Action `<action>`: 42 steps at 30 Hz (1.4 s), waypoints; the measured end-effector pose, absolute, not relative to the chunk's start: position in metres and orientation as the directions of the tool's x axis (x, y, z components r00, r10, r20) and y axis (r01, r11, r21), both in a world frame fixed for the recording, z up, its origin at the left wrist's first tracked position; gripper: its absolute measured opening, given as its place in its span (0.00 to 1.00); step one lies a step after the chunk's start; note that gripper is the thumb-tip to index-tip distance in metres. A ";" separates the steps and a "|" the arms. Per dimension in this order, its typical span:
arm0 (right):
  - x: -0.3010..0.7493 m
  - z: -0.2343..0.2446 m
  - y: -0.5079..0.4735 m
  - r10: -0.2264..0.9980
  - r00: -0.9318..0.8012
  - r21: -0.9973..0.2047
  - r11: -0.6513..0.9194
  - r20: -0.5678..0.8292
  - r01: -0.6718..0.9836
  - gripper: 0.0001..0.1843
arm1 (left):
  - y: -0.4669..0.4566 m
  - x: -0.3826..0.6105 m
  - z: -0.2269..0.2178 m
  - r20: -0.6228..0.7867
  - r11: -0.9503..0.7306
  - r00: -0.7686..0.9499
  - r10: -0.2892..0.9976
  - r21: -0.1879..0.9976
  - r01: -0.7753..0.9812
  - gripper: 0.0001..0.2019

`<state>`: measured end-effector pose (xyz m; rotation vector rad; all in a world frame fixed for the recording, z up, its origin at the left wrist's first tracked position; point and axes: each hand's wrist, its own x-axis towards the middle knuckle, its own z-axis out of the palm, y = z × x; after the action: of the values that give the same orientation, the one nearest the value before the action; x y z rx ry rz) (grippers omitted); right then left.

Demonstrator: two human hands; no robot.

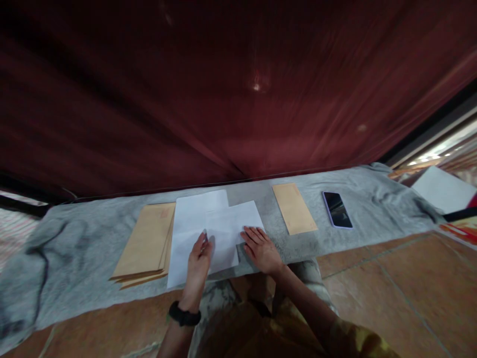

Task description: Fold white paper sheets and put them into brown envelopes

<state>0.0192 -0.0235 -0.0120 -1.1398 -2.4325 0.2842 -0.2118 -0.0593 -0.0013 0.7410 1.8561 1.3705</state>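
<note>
One grey cloth (93,236) carries overlapping white sheets (190,219), the leftmost's long axis running away from the body, far end leaning right; right hand (262,252) lies flat, fingers extended over their right end; left hand (198,256), nearer the leftmost, curls over them, any grip too blurred to tell.

A phone (337,210) is set on grey cloth (383,204) before a dark red curtain (238,99).
The phone is edged in pale purple; tiled floor (391,293) is seen below, and a flat white item (441,189) is seen at far right.
</note>
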 end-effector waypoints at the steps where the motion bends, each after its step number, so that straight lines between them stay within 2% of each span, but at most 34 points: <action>1: 0.019 -0.012 -0.023 0.769 -0.563 -0.363 0.639 0.302 0.678 0.23 | -0.057 -0.213 0.001 -0.219 0.284 -0.592 0.775 0.959 0.016 0.25; 10: 0.019 -0.013 -0.023 0.775 -0.550 -0.384 0.631 0.311 0.674 0.24 | -0.044 -0.213 0.018 -0.301 0.347 -0.540 0.786 0.938 -0.017 0.40; 18: 0.007 -0.004 -0.023 0.797 -0.499 -0.451 0.604 0.341 0.657 0.31 | -0.048 -0.194 0.055 -0.327 0.275 -0.442 0.835 0.944 -0.181 0.28; 20: 0.000 0.005 -0.023 0.813 -0.471 -0.513 0.582 0.343 0.631 0.32 | -0.050 -0.186 0.072 -0.299 0.252 -0.387 0.872 0.953 -0.168 0.26; 22: -0.006 0.017 -0.022 0.858 -0.392 -0.640 0.510 0.332 0.574 0.31 | -0.051 -0.177 0.089 -0.271 0.217 -0.353 0.896 0.959 -0.184 0.25; 24: -0.009 0.029 -0.019 0.928 -0.243 -0.817 0.366 0.284 0.445 0.27 | -0.052 -0.170 0.103 -0.207 0.126 -0.363 0.908 0.964 -0.234 0.25; 26: -0.010 0.041 -0.014 0.984 -0.051 -0.961 0.180 0.173 0.210 0.20 | -0.051 -0.168 0.107 -0.151 0.059 -0.376 0.914 0.967 -0.246 0.25; 27: -0.010 0.046 -0.011 0.995 0.032 -0.994 0.093 0.095 0.057 0.17 | -0.051 -0.168 0.106 -0.150 0.056 -0.391 0.908 0.969 -0.242 0.26; 30: -0.011 0.054 -0.004 0.986 0.118 -0.928 -0.066 -0.117 -0.366 0.18 | -0.048 -0.167 0.089 -0.269 0.172 -0.418 0.868 0.951 -0.256 0.29; 32: -0.013 0.051 -0.006 0.983 0.094 -0.867 -0.091 -0.156 -0.490 0.19 | -0.047 -0.163 0.073 -0.354 0.256 -0.364 0.861 0.922 -0.291 0.31; 35: -0.017 0.037 -0.015 0.989 0.049 -0.867 -0.100 -0.141 -0.488 0.21 | -0.044 -0.154 0.051 -0.369 0.289 -0.301 0.879 0.916 -0.280 0.34; 39: -0.015 0.012 -0.029 0.980 -0.018 -0.878 -0.185 -0.197 -0.441 0.19 | -0.037 -0.157 0.033 -0.313 0.263 -0.363 0.878 0.948 -0.181 0.38; 42: -0.003 -0.001 -0.035 0.938 -0.214 -0.892 -0.329 -0.272 -0.310 0.21 | -0.032 -0.173 0.027 -0.258 0.262 -0.403 0.878 0.964 -0.045 0.36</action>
<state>-0.0031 -0.0351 -0.0007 -1.0721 -0.8932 1.7044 -0.1732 -0.0316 0.0273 0.7844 1.6302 1.2840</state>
